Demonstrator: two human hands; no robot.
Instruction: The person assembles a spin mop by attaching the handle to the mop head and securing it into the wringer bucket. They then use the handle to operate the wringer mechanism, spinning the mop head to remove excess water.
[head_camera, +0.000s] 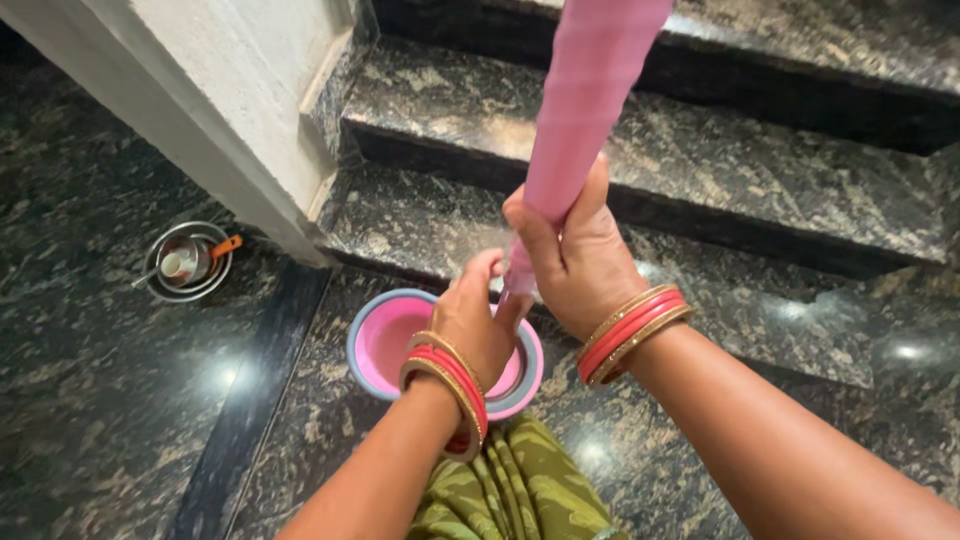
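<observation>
A long pink cloth-like piece (583, 95) rises from my hands past the top of the view. My right hand (572, 250) grips it about its lower part. My left hand (477, 320) is closed around its bottom end, just below the right hand. Both wrists wear red and gold bangles. Directly under the hands sits a pink bucket with a grey rim (375, 345) on the dark granite floor. The lowest end of the pink piece hangs over the bucket's opening, partly hidden by my left hand.
Dark granite stairs (760, 190) climb ahead and to the right. A white plastered wall edge (215, 110) stands at the upper left. A steel bowl (185, 263) holding a small cup and an orange-handled utensil rests on the floor left. Green patterned fabric (520, 490) hangs below my arms.
</observation>
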